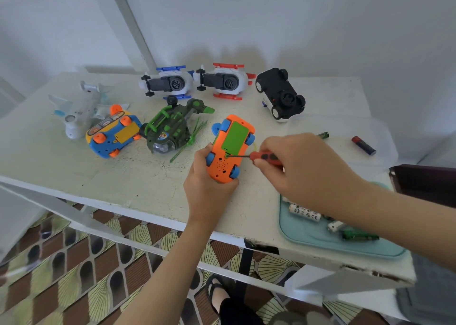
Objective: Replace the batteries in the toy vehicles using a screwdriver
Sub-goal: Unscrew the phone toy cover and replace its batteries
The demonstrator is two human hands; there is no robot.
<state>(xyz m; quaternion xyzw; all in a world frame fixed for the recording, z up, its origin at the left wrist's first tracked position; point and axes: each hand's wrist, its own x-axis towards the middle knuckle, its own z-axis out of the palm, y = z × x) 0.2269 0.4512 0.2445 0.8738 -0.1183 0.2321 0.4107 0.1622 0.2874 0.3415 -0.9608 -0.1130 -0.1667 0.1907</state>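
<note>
An orange toy car (pixel 228 149) with blue wheels lies upside down at the table's middle, its green battery cover facing up. My left hand (pixel 207 179) grips its near end. My right hand (pixel 301 169) pinches a small red-handled screwdriver (pixel 261 156), whose thin shaft reaches left to the screw just below the green cover. A teal tray (pixel 320 240) at the near right holds several batteries, partly hidden by my right forearm.
Other toys lie belly-up behind: a blue-yellow car (pixel 113 134), a green helicopter (pixel 172 127), a white plane (pixel 79 110), two white spacecraft (pixel 167 83) (pixel 224 80), a black car (pixel 280 94). Loose batteries (pixel 364 146) (pixel 323 135) lie at the right. A dark box (pixel 424 184) stands by the table's right edge.
</note>
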